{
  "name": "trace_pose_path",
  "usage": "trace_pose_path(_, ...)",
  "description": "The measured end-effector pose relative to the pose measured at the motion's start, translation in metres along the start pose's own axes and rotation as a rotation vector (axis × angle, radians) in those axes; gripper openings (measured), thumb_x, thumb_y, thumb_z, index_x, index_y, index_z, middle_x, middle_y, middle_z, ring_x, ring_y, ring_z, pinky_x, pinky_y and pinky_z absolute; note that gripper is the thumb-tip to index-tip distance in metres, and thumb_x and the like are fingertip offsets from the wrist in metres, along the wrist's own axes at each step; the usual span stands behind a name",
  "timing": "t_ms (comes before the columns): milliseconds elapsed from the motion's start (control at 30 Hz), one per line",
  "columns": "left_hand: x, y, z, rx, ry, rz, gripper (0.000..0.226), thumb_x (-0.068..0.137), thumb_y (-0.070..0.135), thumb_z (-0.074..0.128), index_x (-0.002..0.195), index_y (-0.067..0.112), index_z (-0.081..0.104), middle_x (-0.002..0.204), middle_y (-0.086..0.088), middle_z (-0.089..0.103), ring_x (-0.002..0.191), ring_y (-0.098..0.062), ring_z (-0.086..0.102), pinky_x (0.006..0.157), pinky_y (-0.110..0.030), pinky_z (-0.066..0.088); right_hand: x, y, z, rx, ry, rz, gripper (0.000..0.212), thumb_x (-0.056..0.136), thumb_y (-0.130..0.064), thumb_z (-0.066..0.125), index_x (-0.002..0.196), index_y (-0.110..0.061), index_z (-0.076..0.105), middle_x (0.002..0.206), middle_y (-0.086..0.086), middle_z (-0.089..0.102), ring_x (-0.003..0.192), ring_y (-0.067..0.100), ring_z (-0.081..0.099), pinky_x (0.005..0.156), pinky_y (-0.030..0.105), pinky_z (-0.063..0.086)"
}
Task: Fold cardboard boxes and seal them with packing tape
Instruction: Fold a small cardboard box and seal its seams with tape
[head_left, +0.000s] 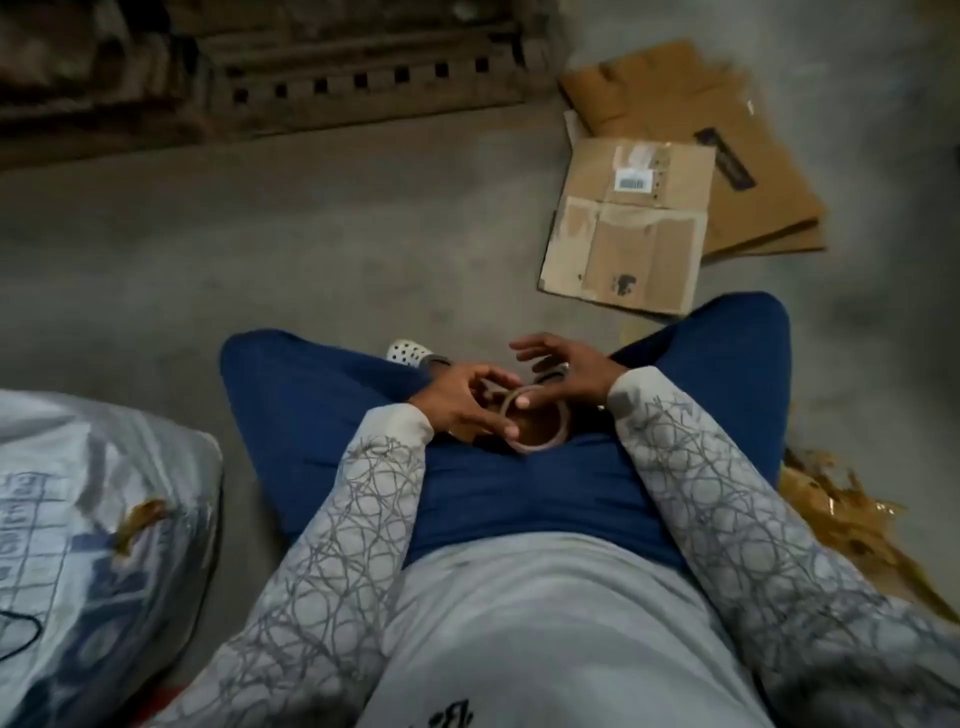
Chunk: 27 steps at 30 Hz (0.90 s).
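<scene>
Left hand's (457, 402) grip holds the tape (543, 435); right hand (569, 370) wide, thumb on rim. Careless picking could shred the end.

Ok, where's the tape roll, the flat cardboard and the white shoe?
tape roll (545, 444), head view, lower rim of the ring.
flat cardboard (634, 234), head view, middle of the top sheet.
white shoe (408, 353), head view, the toe with holes.

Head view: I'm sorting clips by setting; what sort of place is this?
Likely a storeroom or warehouse: bare concrete floor, flattened cardboard boxes lying on it, and what looks like a wooden pallet beyond.
</scene>
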<state>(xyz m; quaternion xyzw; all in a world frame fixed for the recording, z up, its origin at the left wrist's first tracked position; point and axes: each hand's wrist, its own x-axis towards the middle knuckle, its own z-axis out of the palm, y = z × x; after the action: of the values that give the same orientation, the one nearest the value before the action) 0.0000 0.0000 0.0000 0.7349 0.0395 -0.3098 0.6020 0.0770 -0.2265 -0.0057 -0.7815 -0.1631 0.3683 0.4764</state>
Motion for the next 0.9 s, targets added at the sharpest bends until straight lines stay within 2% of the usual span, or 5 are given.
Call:
trace_pose_path(167, 0.000, 0.004, 0.009, 0.278, 0.007, 0.011, 0.088, 0.053, 0.005, 0.099, 0.128, 0.021, 0.058, 0.129, 0.000, 0.056, 0.103, -0.003, 0.054, 0.084, -0.017, 0.051, 0.008, 0.003, 0.007, -0.241, -0.106, 0.019, 0.083, 0.063, -0.018, 0.096, 0.133, -0.034, 0.055, 0.131, -0.004, 0.060, 0.119, 0.017, 0.057, 0.096, 0.036, 0.053)
trace_pose_path(300, 0.003, 0.004, 0.009, 0.308, 0.114, 0.123, 0.056, 0.071, -0.010, 0.082, 0.120, 0.013, 0.068, 0.104, -0.003, 0.065, 0.074, -0.013, 0.057, 0.073, -0.032, 0.057, 0.006, 0.000, 0.004, -0.317, 0.055, -0.062, 0.048, 0.077, -0.005, 0.083, 0.121, -0.020, 0.068, 0.117, 0.001, 0.069, 0.096, 0.011, 0.067, 0.089, 0.032, 0.058)
trace_pose_path(400, 0.002, 0.001, 0.007, 0.311, 0.264, 0.114, 0.031, 0.082, -0.003, 0.076, 0.109, 0.012, 0.076, 0.090, 0.002, 0.073, 0.080, -0.014, 0.068, 0.078, -0.025, 0.056, 0.005, -0.002, 0.002, -0.295, 0.177, -0.099, 0.033, 0.081, -0.002, 0.078, 0.110, -0.017, 0.075, 0.106, -0.003, 0.073, 0.078, -0.015, 0.062, 0.074, 0.007, 0.048)
trace_pose_path(533, 0.004, 0.003, 0.006, 0.300, 0.396, 0.157, 0.022, 0.086, 0.000, 0.075, 0.105, 0.011, 0.079, 0.086, 0.003, 0.075, 0.073, 0.005, 0.064, 0.071, -0.011, 0.048, 0.006, -0.002, -0.001, -0.213, 0.285, -0.119, 0.027, 0.079, -0.005, 0.082, 0.100, -0.021, 0.077, 0.094, -0.008, 0.075, 0.078, -0.005, 0.068, 0.072, 0.013, 0.054)
trace_pose_path(900, 0.041, 0.032, -0.010, -0.187, 0.662, 0.119, 0.013, 0.094, 0.006, 0.068, 0.095, 0.018, 0.074, 0.090, -0.005, 0.074, 0.082, -0.015, 0.066, 0.070, -0.025, 0.053, 0.026, -0.007, -0.013, 0.098, 0.696, -0.030, 0.017, 0.082, -0.018, 0.082, 0.098, -0.021, 0.078, 0.087, -0.012, 0.073, 0.077, -0.007, 0.066, 0.069, 0.014, 0.053)
